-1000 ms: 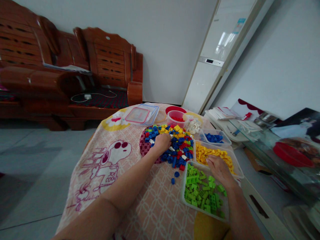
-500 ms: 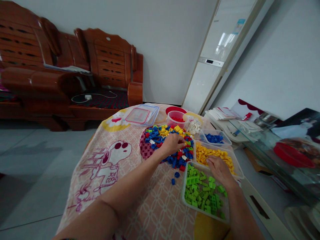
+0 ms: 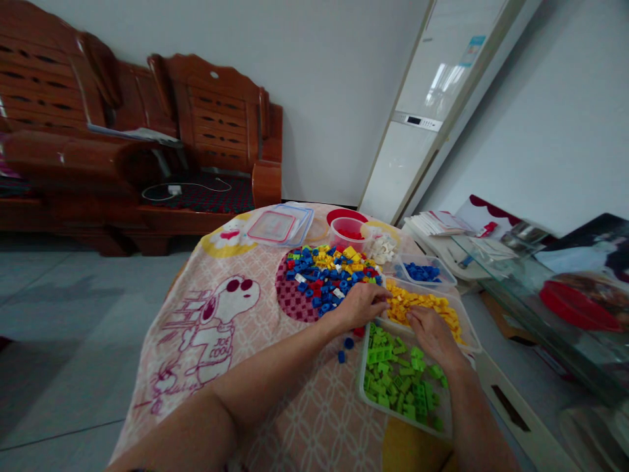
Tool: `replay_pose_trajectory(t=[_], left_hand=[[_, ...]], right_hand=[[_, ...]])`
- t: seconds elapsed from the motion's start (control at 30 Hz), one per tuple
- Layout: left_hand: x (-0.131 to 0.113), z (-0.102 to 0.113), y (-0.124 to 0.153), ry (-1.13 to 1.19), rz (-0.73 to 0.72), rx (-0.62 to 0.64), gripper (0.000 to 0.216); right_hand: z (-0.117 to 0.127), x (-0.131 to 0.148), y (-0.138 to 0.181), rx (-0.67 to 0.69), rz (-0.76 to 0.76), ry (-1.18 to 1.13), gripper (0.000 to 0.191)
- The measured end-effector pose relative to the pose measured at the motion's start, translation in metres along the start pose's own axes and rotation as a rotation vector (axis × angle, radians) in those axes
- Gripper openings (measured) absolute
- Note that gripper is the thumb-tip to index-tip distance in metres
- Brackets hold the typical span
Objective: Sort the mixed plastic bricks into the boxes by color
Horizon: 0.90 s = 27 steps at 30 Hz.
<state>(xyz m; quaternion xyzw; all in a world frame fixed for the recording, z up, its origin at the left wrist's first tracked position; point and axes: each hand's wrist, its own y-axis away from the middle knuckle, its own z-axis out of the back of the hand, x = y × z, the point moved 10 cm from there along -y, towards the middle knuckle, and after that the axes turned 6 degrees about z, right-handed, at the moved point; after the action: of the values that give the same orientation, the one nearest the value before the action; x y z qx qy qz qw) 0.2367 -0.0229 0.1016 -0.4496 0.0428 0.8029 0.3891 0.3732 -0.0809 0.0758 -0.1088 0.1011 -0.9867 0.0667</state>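
Note:
My left hand (image 3: 362,307) is at the right edge of a mixed pile of toy building bricks (image 3: 319,270), its fingertips pinched together beside the tub of yellow bricks (image 3: 445,307). Whatever sits in the pinch is too small to make out. My right hand (image 3: 432,333) hovers over the near side of that tub, fingers bent and close together, their tips partly hidden. Below it stands a tub of green bricks (image 3: 393,373), which my right wrist partly covers. Two loose blue pieces (image 3: 344,349) lie on the cloth left of the green tub.
Behind are a tub of blue bricks (image 3: 421,272), white bricks (image 3: 382,249) and a round tub of red bricks (image 3: 350,233). Clear lids (image 3: 280,225) lie at the table's far left. A glass shelf (image 3: 515,295) stands close by on the right.
My left hand has moved right and nearer to me, from above the brick pile to the yellow tub's edge, close to my right hand. My right hand has barely moved.

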Motion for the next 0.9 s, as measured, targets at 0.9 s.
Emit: replay_pose_trajectory(t=[0.9], left_hand=[[0.030,0.055,-0.006,-0.533,0.059,-0.006,0.030]], right_hand=[[0.000,0.001,0.000,0.014,0.004,-0.010,0.033]])
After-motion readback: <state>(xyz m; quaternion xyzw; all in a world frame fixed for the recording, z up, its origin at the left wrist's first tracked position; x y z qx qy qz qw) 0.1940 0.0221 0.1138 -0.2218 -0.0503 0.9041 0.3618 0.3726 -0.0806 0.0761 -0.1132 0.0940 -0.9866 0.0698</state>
